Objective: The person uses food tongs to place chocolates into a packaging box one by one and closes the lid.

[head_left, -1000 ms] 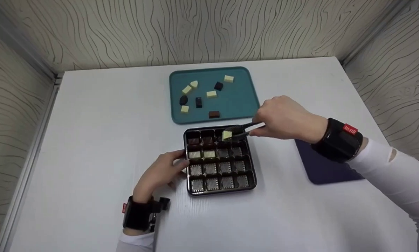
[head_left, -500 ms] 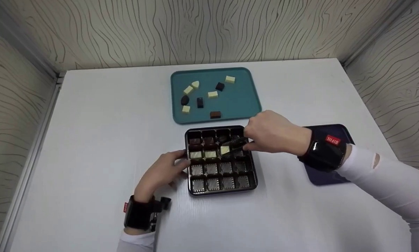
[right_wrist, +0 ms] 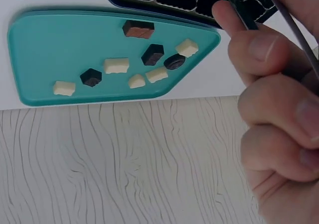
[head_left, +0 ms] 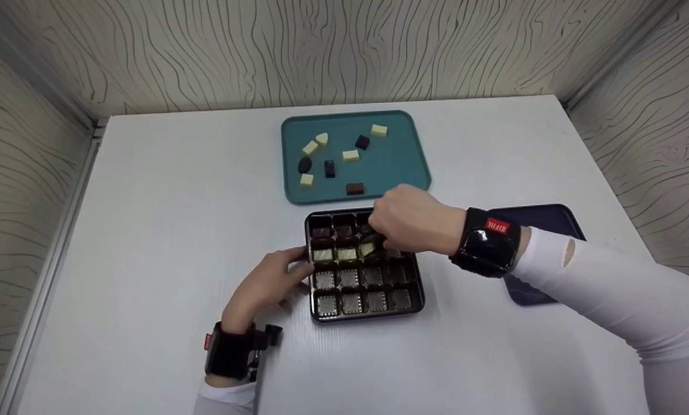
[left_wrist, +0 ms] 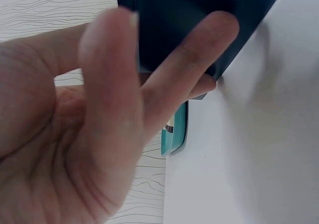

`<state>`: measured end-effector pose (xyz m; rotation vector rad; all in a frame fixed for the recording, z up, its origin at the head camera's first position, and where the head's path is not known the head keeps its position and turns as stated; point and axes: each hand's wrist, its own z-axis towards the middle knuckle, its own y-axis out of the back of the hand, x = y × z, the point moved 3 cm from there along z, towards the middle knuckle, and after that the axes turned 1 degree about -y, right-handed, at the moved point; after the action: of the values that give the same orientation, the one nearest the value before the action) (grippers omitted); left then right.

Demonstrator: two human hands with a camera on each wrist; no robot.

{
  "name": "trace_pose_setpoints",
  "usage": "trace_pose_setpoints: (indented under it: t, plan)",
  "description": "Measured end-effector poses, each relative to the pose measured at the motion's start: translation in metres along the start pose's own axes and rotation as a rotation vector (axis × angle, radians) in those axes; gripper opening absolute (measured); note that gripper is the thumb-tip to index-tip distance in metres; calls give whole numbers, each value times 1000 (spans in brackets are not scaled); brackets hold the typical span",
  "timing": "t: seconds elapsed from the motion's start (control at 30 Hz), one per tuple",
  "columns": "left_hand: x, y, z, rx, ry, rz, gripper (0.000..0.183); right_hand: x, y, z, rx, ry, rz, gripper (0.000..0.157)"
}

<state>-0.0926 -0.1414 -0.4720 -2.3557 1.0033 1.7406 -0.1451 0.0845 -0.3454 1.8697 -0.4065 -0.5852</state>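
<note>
A black chocolate box (head_left: 366, 318) with a divided insert stands mid-table. My left hand (head_left: 268, 282) rests at its left side, fingers (left_wrist: 192, 57) extended against the outer wall in the left wrist view. My right hand (head_left: 411, 220) grips black tongs (right_wrist: 240, 9) over the box. At the tongs' tips a cream-coloured chocolate (head_left: 368, 249) sits tilted in the second row, third compartment; the hand covers part of the tongs. Two brown chocolates (head_left: 343, 231) occupy the back row's left compartments. Two cream chocolates (head_left: 347, 254) lie side by side in the row before them.
Behind the box lies a teal tray (head_left: 399, 167) bearing several loose cream, dark and brown chocolates (head_left: 354, 188). A dark navy tray (head_left: 537, 216) is at the right, partly under the right forearm. Patterned panels (head_left: 344, 52) border the white table.
My right hand has carried the cream chocolate in the tongs from the back row to the second row's third compartment, moving left and lower. My left hand stays at the box.
</note>
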Motion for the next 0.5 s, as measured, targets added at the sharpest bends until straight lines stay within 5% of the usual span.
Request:
trace_pose_setpoints:
  t: [0.5]
  plan:
    - [-2,-1,-1,-13,1,24,47,4,-7,5,-24,16,-14,52]
